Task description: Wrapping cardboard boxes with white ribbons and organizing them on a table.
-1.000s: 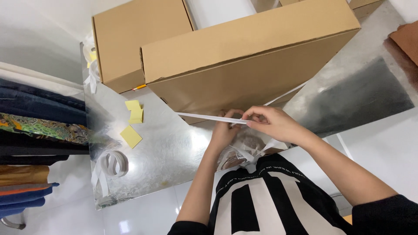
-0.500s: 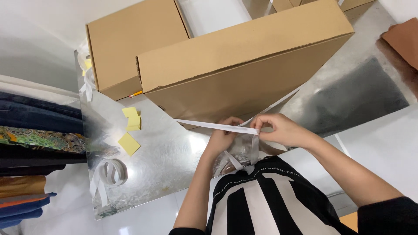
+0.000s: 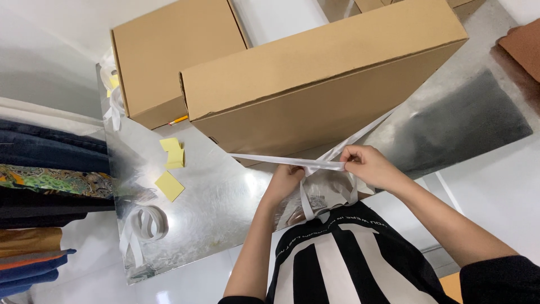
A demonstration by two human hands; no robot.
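Both hands, left (image 3: 286, 179) and right (image 3: 367, 164), pinch shut on white strap (image 3: 270, 160) running level, leftward

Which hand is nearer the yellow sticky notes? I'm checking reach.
Left. The left hand sits right of the yellow sticky notes; the right hand is farther right.

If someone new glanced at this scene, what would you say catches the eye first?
Two big cardboard boxes dominate the shiny metal table: the nearer box at centre and a second box behind it to the left. In front of the nearer box, the left hand and right hand hold a white strap pulled taut between them. Yellow notes and a strap coil lie on the table's left part.
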